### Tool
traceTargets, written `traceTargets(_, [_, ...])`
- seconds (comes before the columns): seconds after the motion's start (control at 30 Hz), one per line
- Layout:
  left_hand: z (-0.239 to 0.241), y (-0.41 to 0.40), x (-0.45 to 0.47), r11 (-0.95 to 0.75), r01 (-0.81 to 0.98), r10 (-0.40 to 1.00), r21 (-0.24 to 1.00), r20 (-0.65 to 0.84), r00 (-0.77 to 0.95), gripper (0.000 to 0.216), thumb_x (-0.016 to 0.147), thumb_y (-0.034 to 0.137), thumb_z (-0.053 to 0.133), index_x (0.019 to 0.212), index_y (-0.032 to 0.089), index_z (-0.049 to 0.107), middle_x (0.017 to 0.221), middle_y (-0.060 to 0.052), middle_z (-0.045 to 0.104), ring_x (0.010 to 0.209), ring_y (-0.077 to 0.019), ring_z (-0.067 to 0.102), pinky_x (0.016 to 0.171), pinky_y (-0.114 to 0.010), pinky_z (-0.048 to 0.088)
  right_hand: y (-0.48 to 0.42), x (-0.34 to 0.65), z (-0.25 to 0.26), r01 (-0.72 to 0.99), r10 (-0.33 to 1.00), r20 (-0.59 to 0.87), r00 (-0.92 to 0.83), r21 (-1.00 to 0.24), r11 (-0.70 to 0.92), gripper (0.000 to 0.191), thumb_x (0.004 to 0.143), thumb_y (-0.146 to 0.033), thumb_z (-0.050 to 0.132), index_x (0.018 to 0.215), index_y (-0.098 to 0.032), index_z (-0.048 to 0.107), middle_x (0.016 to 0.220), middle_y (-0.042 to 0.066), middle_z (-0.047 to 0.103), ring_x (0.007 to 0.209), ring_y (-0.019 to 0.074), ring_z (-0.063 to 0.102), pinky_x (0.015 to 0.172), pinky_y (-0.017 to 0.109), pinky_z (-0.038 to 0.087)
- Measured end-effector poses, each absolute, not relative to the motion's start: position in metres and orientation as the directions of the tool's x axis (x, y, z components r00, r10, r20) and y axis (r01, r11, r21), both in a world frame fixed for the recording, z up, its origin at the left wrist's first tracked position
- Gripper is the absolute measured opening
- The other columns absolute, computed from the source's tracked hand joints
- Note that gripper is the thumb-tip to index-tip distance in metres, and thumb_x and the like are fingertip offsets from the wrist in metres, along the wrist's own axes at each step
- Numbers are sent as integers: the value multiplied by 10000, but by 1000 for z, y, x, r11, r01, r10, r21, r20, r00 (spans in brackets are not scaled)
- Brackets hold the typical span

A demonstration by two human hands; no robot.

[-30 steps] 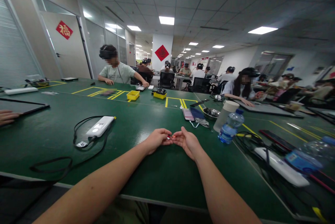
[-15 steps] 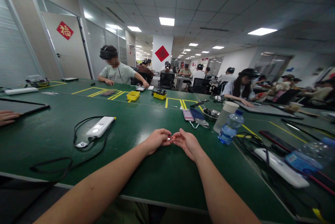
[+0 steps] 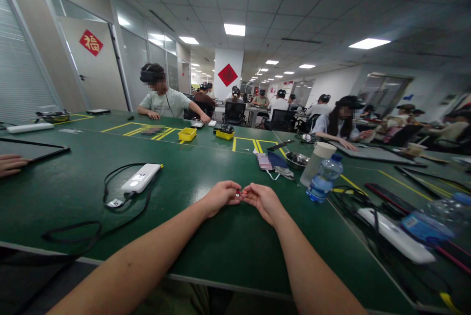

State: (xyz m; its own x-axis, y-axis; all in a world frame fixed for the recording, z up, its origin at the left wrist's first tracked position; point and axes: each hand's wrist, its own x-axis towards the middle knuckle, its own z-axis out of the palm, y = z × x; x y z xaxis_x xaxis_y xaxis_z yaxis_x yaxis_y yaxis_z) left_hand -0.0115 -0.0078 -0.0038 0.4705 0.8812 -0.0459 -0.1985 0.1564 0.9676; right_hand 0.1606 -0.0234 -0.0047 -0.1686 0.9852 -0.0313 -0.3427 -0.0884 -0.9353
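My left hand (image 3: 220, 197) and my right hand (image 3: 263, 200) rest on the green table (image 3: 228, 241), fingertips meeting. Both pinch a tiny part (image 3: 238, 192) with a red spot between them; it is too small to name. The fingers of both hands are curled closed. A white power bank (image 3: 141, 177) with a black cable (image 3: 110, 197) lies to the left of my left hand.
Right of my hands stand a water bottle (image 3: 324, 177) and a white-capped cup (image 3: 316, 160), with a lanyard card (image 3: 270, 163) and metal bowl (image 3: 296, 159) behind. Cables and a white device (image 3: 393, 236) lie at right. Another person's hand (image 3: 11, 164) rests at far left. Several people sit at the tables beyond.
Almost nothing has moved. My fingertips shifted slightly around the tiny part and the camera view drifted a little.
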Motion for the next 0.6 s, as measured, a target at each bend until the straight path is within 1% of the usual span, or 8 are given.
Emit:
traceTargets(0.1, [-6,-7,-11,146,-178,876,973,-43,481,231,685,66,564,912,108,558,812,-94,647,707,-138,647,720,-268,521,-23,160,-7,-283,990,-13,-141,-958,-53,128,666,-179,671,757,-97,634,742,94,670,672,151,644,667,268,533])
traceTargets(0.17, [-7,-7,-11,130,-164,874,978,-35,485,241,670,61,593,905,108,564,807,-88,645,671,-125,642,697,-257,523,-22,160,-9,-258,992,-6,-126,-965,-38,134,624,-138,692,742,-106,635,733,83,671,654,144,641,648,255,535])
traceTargets(0.23, [-8,-7,-11,123,-154,873,980,-33,487,251,665,58,606,907,108,566,802,-85,645,656,-120,640,668,-241,524,-23,159,-10,-238,991,2,-132,-971,-29,140,611,-130,698,734,-112,634,734,76,671,643,139,638,641,253,536])
traceTargets(0.33, [-8,-8,-12,131,-141,871,981,-46,490,251,680,64,599,925,107,564,784,-87,649,665,-127,642,632,-224,523,-25,158,-9,-204,988,3,-153,-978,-29,157,610,-143,703,747,-119,630,702,60,664,624,137,638,627,255,535])
traceTargets(0.43, [-5,-8,-13,151,-159,872,976,-55,486,244,702,82,589,944,104,568,776,-92,653,669,-131,643,648,-234,527,-28,157,-5,-207,985,2,-170,-978,-34,177,609,-158,715,756,-123,623,673,49,657,612,139,639,618,255,533])
traceTargets(0.53, [-3,-6,-14,178,-235,882,956,-49,469,206,752,140,551,951,94,581,810,-108,650,675,-135,644,693,-260,530,-28,157,-2,-276,984,1,-178,-960,-49,166,679,-251,679,753,-115,618,692,65,659,646,143,642,640,259,533])
traceTargets(0.6, [-1,-5,-15,204,-287,884,936,-51,465,206,788,196,517,949,88,589,830,-119,643,693,-144,645,715,-273,527,-26,158,-1,-344,984,-3,-180,-937,-66,235,750,-343,606,752,-108,614,718,87,661,669,150,644,655,271,533])
